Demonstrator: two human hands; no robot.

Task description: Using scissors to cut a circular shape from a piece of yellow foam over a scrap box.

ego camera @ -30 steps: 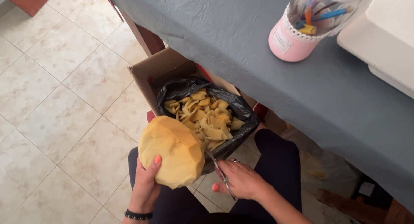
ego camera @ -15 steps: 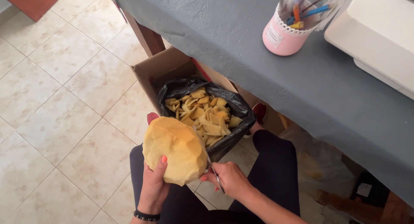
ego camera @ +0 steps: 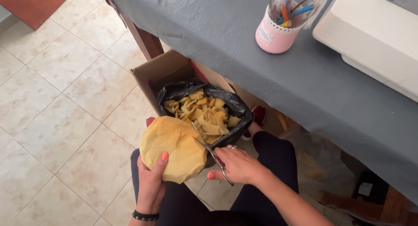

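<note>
Yellow, dry and slightly domed, a round flat tortilla-like disc point(ego camera: 173, 148) occupies the near centre of the head view, held over the lap of a seated person in dark trousers. The left hand point(ego camera: 152, 182) supports it from beneath, thumb curled over the near rim and fingers hidden behind, so that the far and right edges stay free. The right hand point(ego camera: 237, 165) is closed through the loops of a pair of metal scissors point(ego camera: 209, 152), whose blades point far and left and meet the disc at its right edge; whether the blades are apart or together cannot be told at this size.

Just beyond the disc, a cardboard box point(ego camera: 163, 71) stands on the tiled floor point(ego camera: 56, 100), lined with a black plastic bag point(ego camera: 237, 106) whose rim is folded over the box walls. The bag holds a heap of yellow cut pieces point(ego camera: 202, 115) of the same colour as the disc. Holding the disc at the near rim of the bag would let severed pieces drop into the liner rather than onto the floor or lap.

To the far right, a table under a grey cloth point(ego camera: 244, 47) carries a pink pen holder point(ego camera: 278, 32) and a white machine point(ego camera: 374, 34), both well apart from the hands. A black bracelet point(ego camera: 145, 216) circles the left wrist.
</note>
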